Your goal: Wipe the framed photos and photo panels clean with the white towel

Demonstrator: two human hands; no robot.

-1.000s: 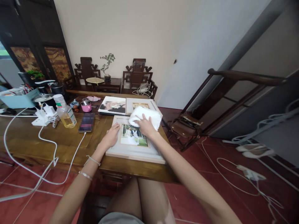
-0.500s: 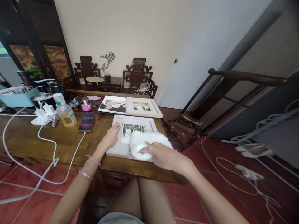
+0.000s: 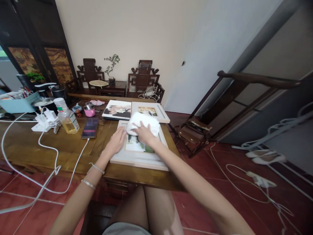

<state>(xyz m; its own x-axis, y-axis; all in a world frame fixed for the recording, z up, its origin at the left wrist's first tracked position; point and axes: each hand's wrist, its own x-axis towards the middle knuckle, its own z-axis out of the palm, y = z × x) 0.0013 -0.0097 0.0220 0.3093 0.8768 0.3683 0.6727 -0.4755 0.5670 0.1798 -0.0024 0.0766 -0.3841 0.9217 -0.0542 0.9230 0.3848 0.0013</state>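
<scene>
right hand (image 3: 144, 134) pressing white cloth (image 3: 143, 122) on framed photo (image 3: 140, 150), left hand (image 3: 116, 142) steadying

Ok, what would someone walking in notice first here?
The right hand presses a white cloth onto a white picture frame lying at the near edge of the wooden table, with the left hand resting on the frame's left side. Just beyond it, a second frame lies flat.

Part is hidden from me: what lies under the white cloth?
The near photo frame lies under the white cloth, which the right hand presses. The photo's lower part shows; its top is covered.
</scene>
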